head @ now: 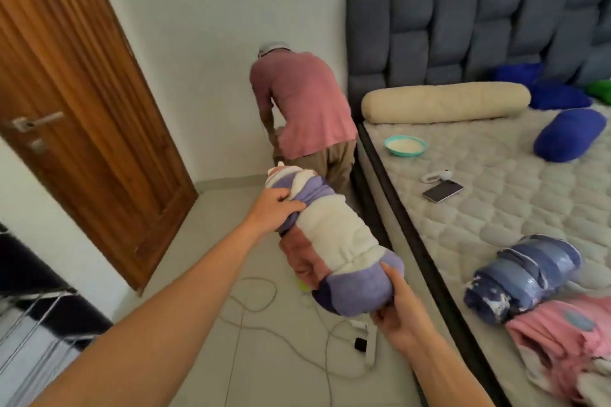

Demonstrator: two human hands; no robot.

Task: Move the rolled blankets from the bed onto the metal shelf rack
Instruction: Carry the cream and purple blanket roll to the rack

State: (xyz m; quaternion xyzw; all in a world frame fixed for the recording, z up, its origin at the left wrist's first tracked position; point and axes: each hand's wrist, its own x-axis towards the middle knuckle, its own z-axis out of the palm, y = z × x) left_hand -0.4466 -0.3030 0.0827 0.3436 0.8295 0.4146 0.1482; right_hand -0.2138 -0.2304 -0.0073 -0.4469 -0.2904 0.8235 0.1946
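A rolled blanket (334, 241) in white, purple and pink hangs in the air over the floor beside the bed (496, 208). My left hand (274, 211) grips its far end and my right hand (400, 317) holds its near end from below. A blue rolled blanket (522, 277) and a pink rolled blanket (558, 337) lie on the mattress near the front right. The metal shelf rack (36, 317) shows at the lower left edge, only partly in view.
A person in a pink shirt (304, 102) bends over by the wall next to the headboard. A wooden door (82, 102) stands at left. Cables and a power strip (363, 337) lie on the tiled floor. A phone (443, 192), a bowl (405, 145) and pillows rest on the bed.
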